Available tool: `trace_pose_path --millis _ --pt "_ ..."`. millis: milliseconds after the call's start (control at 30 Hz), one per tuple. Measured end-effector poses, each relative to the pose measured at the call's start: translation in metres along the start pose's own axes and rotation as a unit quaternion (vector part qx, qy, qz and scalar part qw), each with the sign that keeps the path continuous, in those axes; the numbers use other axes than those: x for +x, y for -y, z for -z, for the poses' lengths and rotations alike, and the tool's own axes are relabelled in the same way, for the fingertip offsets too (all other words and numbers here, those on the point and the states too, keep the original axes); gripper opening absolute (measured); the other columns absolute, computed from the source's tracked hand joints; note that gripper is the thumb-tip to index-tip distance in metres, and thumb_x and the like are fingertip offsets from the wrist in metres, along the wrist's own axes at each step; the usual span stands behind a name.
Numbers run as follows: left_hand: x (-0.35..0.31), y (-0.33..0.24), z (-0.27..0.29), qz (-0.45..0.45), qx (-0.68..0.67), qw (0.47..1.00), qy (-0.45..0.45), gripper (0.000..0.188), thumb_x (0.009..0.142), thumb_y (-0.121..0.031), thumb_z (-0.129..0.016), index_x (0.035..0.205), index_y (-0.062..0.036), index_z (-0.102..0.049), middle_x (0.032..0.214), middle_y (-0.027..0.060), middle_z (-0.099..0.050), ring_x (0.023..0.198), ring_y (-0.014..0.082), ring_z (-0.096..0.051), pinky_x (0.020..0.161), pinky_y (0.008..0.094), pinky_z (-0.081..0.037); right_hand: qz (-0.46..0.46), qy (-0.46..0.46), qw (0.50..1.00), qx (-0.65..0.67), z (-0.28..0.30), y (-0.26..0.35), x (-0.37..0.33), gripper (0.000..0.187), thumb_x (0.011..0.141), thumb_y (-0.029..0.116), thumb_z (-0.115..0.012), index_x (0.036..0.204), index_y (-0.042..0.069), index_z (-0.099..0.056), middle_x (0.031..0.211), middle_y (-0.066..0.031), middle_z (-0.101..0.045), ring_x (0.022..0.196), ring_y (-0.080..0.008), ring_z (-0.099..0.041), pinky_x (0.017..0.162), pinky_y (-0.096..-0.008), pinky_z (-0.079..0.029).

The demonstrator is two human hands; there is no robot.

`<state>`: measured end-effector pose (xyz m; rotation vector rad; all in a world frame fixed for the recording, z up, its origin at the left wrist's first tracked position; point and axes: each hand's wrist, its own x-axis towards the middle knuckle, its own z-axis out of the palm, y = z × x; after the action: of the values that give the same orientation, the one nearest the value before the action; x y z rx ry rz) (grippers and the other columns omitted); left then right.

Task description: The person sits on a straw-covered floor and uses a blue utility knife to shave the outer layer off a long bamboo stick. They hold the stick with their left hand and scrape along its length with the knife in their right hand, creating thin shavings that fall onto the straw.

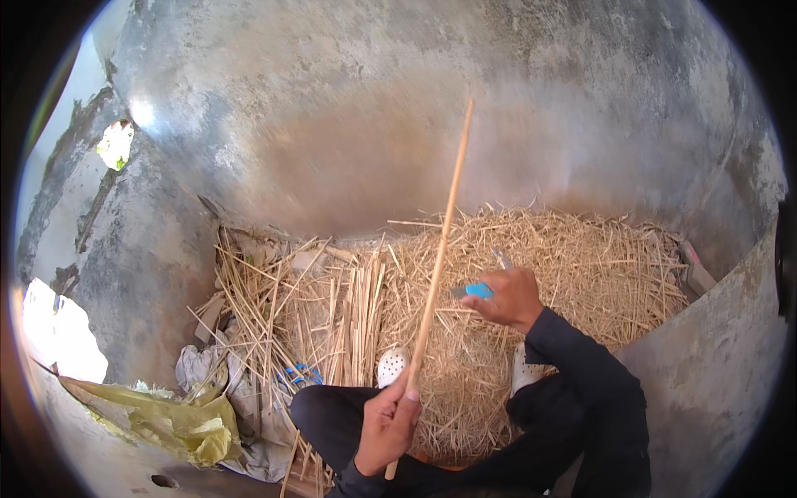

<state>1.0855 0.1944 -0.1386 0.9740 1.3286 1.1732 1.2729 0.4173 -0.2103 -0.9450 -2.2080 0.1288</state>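
Note:
My left hand point(388, 425) is closed round the lower part of a long, thin bamboo strip point(442, 236). The strip stands tilted, its narrow tip leaning up and slightly right against the view of the wall. To the right of it, my right hand point(512, 300) grips a knife with a blue handle point(479, 290). A dark grey end sticks out on the handle's left, and a thin metallic piece shows above my fingers. The knife appears apart from the strip. Most of the knife is hidden in my fist.
Shavings point(564, 257) lie heaped before me, around my white perforated shoes point(393, 365). Several cut strips point(363, 307) are bundled left of centre. Yellow-green sheeting point(178, 423) and a grey cloth point(249, 398) lie at left. A concrete wall point(332, 108) stands beyond; a low wall point(706, 373) borders the right.

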Motion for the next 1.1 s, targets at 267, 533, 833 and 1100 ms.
trace_pose_path --millis 267,533,833,1100 --pt "-0.002 0.019 -0.012 0.056 -0.017 0.998 0.036 0.043 0.102 -0.015 -0.051 0.143 -0.0002 -0.044 0.069 -0.0063 -0.043 0.060 0.0009 -0.038 0.052 0.0173 -0.031 -0.055 -0.050 0.996 -0.056 0.001 -0.033 0.022 0.074 0.080 0.082 -0.047 0.055 0.013 -0.058 0.041 -0.0030 -0.047 0.034 -0.0187 -0.047 0.036 -0.0343 -0.036" --pt "0.011 0.008 -0.011 0.070 -0.030 0.997 0.013 0.042 0.103 -0.016 -0.049 0.143 -0.0012 -0.044 0.064 -0.0054 -0.041 0.055 0.0007 -0.036 0.048 0.0176 -0.029 0.061 0.014 0.998 -0.023 0.003 0.000 0.014 0.075 0.079 0.082 -0.048 0.060 0.013 -0.068 0.042 -0.0044 -0.050 0.035 -0.0206 -0.051 0.039 -0.0364 -0.040" --pt "0.000 0.007 -0.010 0.084 -0.045 0.995 0.026 0.043 0.104 -0.016 -0.048 0.144 -0.0024 -0.042 0.065 -0.0056 -0.042 0.050 0.0006 -0.035 0.044 0.0173 -0.028 0.022 -0.001 1.000 0.008 0.000 0.000 0.020 0.072 0.079 0.078 -0.053 0.054 0.011 -0.058 0.043 -0.0066 -0.050 0.040 -0.0263 -0.054 0.041 -0.0383 -0.043" --pt "-0.007 0.021 -0.014 0.092 -0.038 0.994 0.039 0.045 0.104 -0.020 -0.046 0.144 0.0002 -0.041 0.061 -0.0050 -0.040 0.047 0.0026 -0.035 0.041 0.0186 -0.030 0.046 -0.043 0.996 -0.063 -0.011 -0.048 0.037 0.075 0.075 0.084 -0.052 0.048 0.014 -0.050 0.040 -0.0016 -0.045 0.034 -0.0193 -0.047 0.036 -0.0341 -0.037"
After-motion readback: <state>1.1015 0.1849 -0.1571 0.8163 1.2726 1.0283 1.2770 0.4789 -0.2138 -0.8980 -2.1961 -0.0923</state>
